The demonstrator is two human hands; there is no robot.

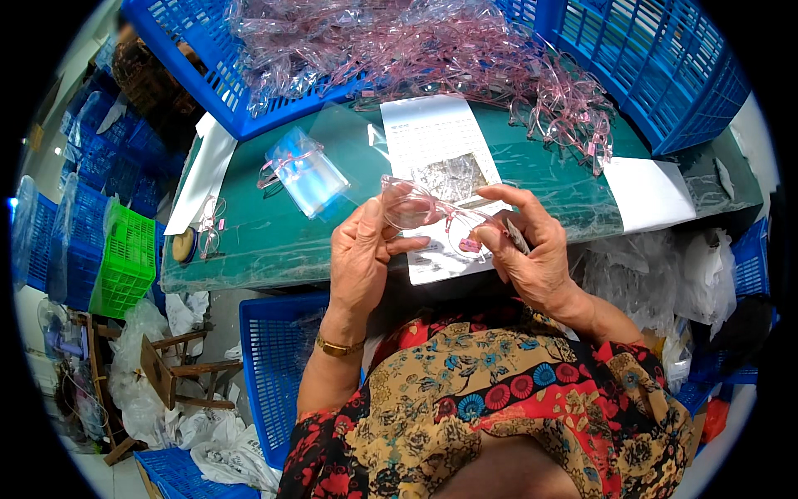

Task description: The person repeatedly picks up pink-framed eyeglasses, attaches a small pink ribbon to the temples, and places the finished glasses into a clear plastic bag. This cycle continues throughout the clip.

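Observation:
A pair of pink-framed eyeglasses [413,208] is held up over the near edge of the green table. My left hand [359,249] pinches one end of the frame between thumb and fingers. At the other end, my right hand [536,249] grips the glasses near a small pink tag [470,245]. Behind them a printed white sheet [416,125] lies on the tabletop. To its left is a stack of clear plastic sleeves [312,179], with another pair of pink glasses partly under or against it. A heap of pink glasses [549,91], many in clear wrapping, fills the far side.
Blue crates [657,75] stand at the table's back corners. A blank white sheet [648,195] lies at right. Small glasses [211,229] and a round yellowish object [184,246] sit at the left edge. Below are a blue crate [270,366], a wooden stool [187,370] and plastic bags.

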